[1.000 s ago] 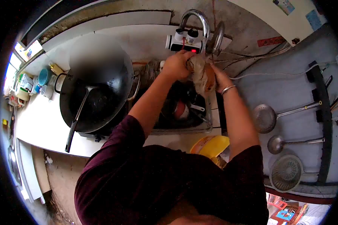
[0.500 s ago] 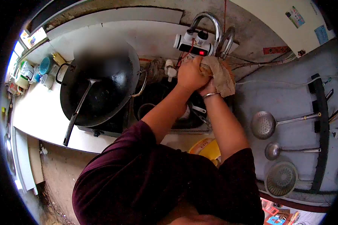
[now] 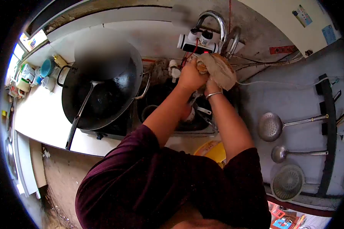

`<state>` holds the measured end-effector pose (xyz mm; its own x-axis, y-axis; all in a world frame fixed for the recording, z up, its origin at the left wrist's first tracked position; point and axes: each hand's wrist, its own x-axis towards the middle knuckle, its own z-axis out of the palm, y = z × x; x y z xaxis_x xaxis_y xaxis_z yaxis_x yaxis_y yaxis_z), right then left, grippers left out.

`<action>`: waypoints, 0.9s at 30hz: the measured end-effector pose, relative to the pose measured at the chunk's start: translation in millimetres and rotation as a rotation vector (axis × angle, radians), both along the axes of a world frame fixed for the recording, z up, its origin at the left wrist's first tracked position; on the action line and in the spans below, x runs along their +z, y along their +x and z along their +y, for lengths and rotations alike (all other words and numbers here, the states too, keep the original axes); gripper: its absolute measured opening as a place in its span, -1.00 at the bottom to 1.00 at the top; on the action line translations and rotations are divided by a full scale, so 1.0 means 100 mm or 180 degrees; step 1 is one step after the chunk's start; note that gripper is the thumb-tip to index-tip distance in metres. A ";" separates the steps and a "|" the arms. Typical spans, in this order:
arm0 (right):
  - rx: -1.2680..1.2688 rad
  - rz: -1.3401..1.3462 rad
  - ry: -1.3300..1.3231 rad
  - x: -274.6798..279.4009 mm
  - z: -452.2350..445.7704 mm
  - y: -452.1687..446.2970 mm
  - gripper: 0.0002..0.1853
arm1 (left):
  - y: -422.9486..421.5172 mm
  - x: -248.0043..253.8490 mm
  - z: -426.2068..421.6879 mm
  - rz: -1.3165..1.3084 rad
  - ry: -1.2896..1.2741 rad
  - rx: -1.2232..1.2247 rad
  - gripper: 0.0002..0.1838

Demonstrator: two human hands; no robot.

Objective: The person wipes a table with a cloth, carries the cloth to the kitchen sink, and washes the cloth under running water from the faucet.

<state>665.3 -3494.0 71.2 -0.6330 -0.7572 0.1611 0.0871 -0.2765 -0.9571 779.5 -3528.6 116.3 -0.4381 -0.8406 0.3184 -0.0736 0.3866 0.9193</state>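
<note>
A brownish, crumpled dishcloth (image 3: 221, 72) is bunched between my two hands, high over the dark sink (image 3: 168, 91) and close to the faucet's heater unit. My left hand (image 3: 193, 76) is closed around the cloth's left side. Just below and to the right, my right hand (image 3: 211, 87) grips the cloth from underneath; most of its fingers are hidden by the fabric. The wrist of that arm wears a metal bracelet (image 3: 214, 94). Under my forearms, a pot (image 3: 149, 111) and a white handle (image 3: 203, 110) show in the sink.
A large black wok (image 3: 99, 103) with a spatula (image 3: 80, 114) inside stands on the stove at left. The curved faucet (image 3: 221, 24) rises behind my hands. A skimmer (image 3: 270, 126), a ladle (image 3: 279, 154) and a strainer (image 3: 288, 182) hang at right. A yellow basin (image 3: 216, 152) is near my body.
Both hands have shifted slightly up and left with the cloth. The cloth's loose end hangs less low and has folded differently over my right hand.
</note>
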 end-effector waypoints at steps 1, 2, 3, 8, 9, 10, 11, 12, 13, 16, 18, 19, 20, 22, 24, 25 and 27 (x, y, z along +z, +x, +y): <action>-0.0180 -0.0009 -0.0098 0.00 0.00 0.02 -0.56 | 0.00 -0.02 -0.02 0.0062 0.0055 -0.0134 -0.44; -0.0362 -0.0019 -0.0201 0.01 0.01 0.04 -0.59 | 0.01 -0.04 -0.02 0.0064 0.0045 -0.0137 -0.44; -0.0373 -0.0012 -0.0226 0.02 0.01 0.01 -0.59 | 0.05 -0.03 0.00 0.0067 -0.0004 -0.0137 -0.44; -0.0396 0.5368 0.1432 0.46 0.31 0.01 -0.53 | 0.09 -0.28 -0.17 0.0141 0.0006 -0.0293 -0.43; -0.0235 0.5469 0.1562 0.60 0.37 0.08 -0.51 | 0.19 -0.09 -0.12 0.0170 0.0043 -0.0366 -0.43; -0.0068 0.5566 0.1687 0.75 0.42 0.15 -0.49 | 0.27 0.01 -0.09 0.0200 0.0085 -0.0432 -0.42; -0.0069 0.5651 0.0753 0.64 0.40 0.03 -0.49 | 0.30 0.02 -0.09 0.0201 0.0075 -0.0427 -0.42; -0.0071 0.5662 0.0277 0.59 0.44 -0.06 -0.48 | 0.31 0.02 -0.09 -0.0044 -0.0206 -0.0132 -0.42; -0.0076 0.5682 -0.0191 0.55 0.48 -0.13 -0.48 | 0.32 0.03 -0.10 -0.0285 -0.0487 0.0163 -0.41; 0.1463 0.3612 0.1902 0.57 0.63 -0.31 -0.51 | 0.36 -0.09 -0.22 0.0101 0.0103 -0.0217 -0.39; 0.1829 0.4040 0.2813 0.63 0.61 -0.47 -0.58 | 0.43 -0.13 -0.26 -0.0101 -0.0028 -0.0060 -0.39; 0.1959 0.4187 0.3118 0.64 0.62 -0.53 -0.60 | 0.46 -0.13 -0.27 -0.0309 -0.0141 0.0103 -0.38; 0.1722 0.4090 0.2556 0.54 0.63 -0.60 -0.63 | 0.49 -0.14 -0.27 -0.0304 -0.0143 0.0104 -0.38; 0.1484 0.3968 0.1998 0.61 0.62 -0.52 -0.66 | 0.58 -0.08 -0.25 -0.0470 -0.0173 0.0288 -0.37; 0.1537 0.3760 0.2340 0.93 0.53 -0.28 -0.69 | 0.63 -0.13 -0.26 -0.0445 -0.0230 0.0305 -0.38; 0.1531 0.3766 0.2334 1.09 0.49 -0.14 -0.69 | 0.64 -0.17 -0.27 -0.0416 -0.0282 0.0327 -0.38; 0.0886 0.3953 0.2336 1.38 0.37 0.13 -0.67 | 0.68 -0.20 -0.26 -0.0583 -0.0320 0.0446 -0.38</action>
<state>678.0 -3456.6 208.8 -0.2016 -0.9794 0.0149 -0.9107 0.1818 -0.3710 847.9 -3554.6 96.3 -0.3778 -0.8652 0.3296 -0.2947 0.4498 0.8431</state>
